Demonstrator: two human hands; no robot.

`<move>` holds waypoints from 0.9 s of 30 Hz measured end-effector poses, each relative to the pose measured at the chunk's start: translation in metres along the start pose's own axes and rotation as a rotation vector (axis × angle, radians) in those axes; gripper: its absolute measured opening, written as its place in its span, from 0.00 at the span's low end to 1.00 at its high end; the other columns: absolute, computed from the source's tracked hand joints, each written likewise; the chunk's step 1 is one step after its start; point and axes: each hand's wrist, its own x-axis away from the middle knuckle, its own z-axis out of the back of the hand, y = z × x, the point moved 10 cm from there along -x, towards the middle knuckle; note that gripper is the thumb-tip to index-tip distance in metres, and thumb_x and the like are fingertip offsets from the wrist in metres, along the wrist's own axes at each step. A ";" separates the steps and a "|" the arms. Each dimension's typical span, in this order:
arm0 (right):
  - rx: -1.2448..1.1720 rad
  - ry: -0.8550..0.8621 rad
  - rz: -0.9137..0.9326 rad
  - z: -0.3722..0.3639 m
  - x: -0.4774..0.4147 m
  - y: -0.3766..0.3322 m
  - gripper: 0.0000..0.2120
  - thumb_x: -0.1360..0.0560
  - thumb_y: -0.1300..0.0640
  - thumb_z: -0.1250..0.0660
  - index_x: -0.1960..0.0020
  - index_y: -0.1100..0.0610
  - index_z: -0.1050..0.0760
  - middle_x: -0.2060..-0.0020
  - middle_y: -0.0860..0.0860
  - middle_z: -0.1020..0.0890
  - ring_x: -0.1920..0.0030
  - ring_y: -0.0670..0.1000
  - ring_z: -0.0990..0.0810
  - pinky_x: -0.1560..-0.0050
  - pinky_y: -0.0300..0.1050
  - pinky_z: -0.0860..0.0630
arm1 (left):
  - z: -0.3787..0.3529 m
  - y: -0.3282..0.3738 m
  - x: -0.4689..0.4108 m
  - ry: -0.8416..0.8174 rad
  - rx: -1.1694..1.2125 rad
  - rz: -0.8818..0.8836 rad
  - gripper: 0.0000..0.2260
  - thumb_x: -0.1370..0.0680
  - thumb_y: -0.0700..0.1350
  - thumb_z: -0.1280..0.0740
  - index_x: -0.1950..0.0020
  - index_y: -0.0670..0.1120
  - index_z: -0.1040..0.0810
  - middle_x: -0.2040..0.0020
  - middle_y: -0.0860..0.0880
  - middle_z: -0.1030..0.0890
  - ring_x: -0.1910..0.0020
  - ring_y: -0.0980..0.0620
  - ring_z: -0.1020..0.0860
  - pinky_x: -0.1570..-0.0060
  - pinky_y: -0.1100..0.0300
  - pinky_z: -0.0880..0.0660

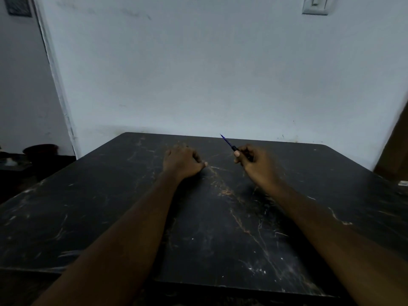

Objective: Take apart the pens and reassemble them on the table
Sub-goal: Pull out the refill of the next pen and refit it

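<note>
Two bare arms reach over one dark table (110, 217). The left hand (183, 162) is curled into a loose fist and rests on the table. The right hand (254, 161) pinches one pen (228, 143), whose blue tip sticks up and away to the left.

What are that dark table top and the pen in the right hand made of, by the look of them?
The table top looks like polished black marble or a marble-look laminate: pale and rusty veins cross a faintly glossy surface. Which of the two, the picture cannot settle. The pen in the right hand seems to be plastic: a slim dark blue part with a black section. It is too small to be sure.
</note>
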 end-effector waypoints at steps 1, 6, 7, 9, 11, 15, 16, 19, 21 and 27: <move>0.007 -0.001 0.004 0.000 0.000 0.000 0.10 0.22 0.52 0.35 0.61 0.44 0.25 0.65 0.43 0.18 0.62 0.42 0.21 0.60 0.42 0.28 | -0.002 0.000 0.000 -0.015 -0.022 -0.002 0.13 0.31 0.66 0.32 0.60 0.57 0.19 0.47 0.51 0.20 0.42 0.47 0.25 0.39 0.46 0.33; 0.018 0.004 0.003 -0.001 -0.002 0.003 0.06 0.22 0.52 0.35 0.58 0.48 0.23 0.64 0.43 0.18 0.62 0.43 0.21 0.61 0.42 0.29 | -0.005 0.000 0.001 -0.042 -0.044 0.012 0.14 0.32 0.67 0.32 0.61 0.57 0.19 0.47 0.52 0.19 0.40 0.48 0.27 0.38 0.46 0.37; 0.013 0.004 0.002 -0.001 -0.002 0.004 0.06 0.22 0.52 0.35 0.58 0.49 0.22 0.64 0.44 0.17 0.62 0.44 0.21 0.61 0.42 0.29 | -0.005 0.000 0.001 -0.036 -0.044 0.010 0.14 0.32 0.67 0.32 0.60 0.57 0.19 0.47 0.52 0.19 0.41 0.48 0.27 0.39 0.47 0.37; 0.013 0.004 0.007 -0.001 -0.002 0.005 0.07 0.22 0.52 0.35 0.58 0.48 0.23 0.65 0.44 0.18 0.63 0.43 0.21 0.62 0.42 0.30 | -0.004 0.002 0.001 -0.023 -0.045 0.006 0.15 0.33 0.66 0.31 0.59 0.56 0.18 0.48 0.52 0.20 0.42 0.48 0.27 0.41 0.48 0.36; 0.022 0.007 0.009 -0.001 -0.002 0.004 0.07 0.22 0.51 0.35 0.59 0.47 0.23 0.66 0.42 0.18 0.65 0.39 0.22 0.63 0.41 0.31 | -0.005 0.005 0.000 -0.016 -0.055 -0.005 0.16 0.34 0.66 0.30 0.58 0.55 0.17 0.49 0.52 0.20 0.42 0.48 0.27 0.42 0.49 0.37; 0.031 0.009 0.014 0.000 -0.001 0.002 0.06 0.22 0.51 0.34 0.58 0.47 0.23 0.66 0.42 0.18 0.67 0.37 0.22 0.65 0.39 0.32 | -0.005 0.010 -0.001 -0.029 0.036 -0.001 0.12 0.31 0.62 0.30 0.57 0.55 0.17 0.50 0.52 0.18 0.44 0.49 0.25 0.41 0.50 0.34; 0.036 0.009 0.015 0.001 -0.001 0.002 0.06 0.22 0.51 0.34 0.58 0.48 0.23 0.66 0.42 0.18 0.66 0.38 0.22 0.65 0.39 0.32 | -0.004 0.012 -0.001 -0.026 0.100 0.006 0.12 0.30 0.61 0.30 0.57 0.54 0.17 0.52 0.52 0.18 0.47 0.51 0.24 0.42 0.50 0.31; 0.032 0.002 0.015 0.001 0.000 0.001 0.07 0.22 0.51 0.35 0.56 0.52 0.22 0.65 0.42 0.18 0.64 0.40 0.22 0.65 0.39 0.32 | 0.001 0.019 0.000 -0.008 0.422 0.041 0.11 0.25 0.56 0.31 0.63 0.51 0.22 0.64 0.54 0.21 0.62 0.55 0.23 0.56 0.57 0.28; 0.029 0.004 0.008 0.001 0.000 0.001 0.06 0.22 0.51 0.34 0.55 0.53 0.21 0.64 0.43 0.18 0.61 0.42 0.21 0.64 0.39 0.31 | 0.004 0.025 0.002 -0.003 0.679 0.079 0.10 0.22 0.51 0.33 0.62 0.51 0.27 0.65 0.52 0.23 0.64 0.56 0.25 0.62 0.59 0.31; -0.019 0.042 -0.023 0.001 -0.004 0.009 0.07 0.24 0.53 0.32 0.51 0.56 0.24 0.60 0.50 0.19 0.60 0.49 0.21 0.59 0.44 0.28 | 0.015 0.030 0.001 0.091 1.132 0.108 0.05 0.19 0.40 0.37 0.44 0.45 0.28 0.56 0.48 0.21 0.62 0.55 0.23 0.68 0.69 0.27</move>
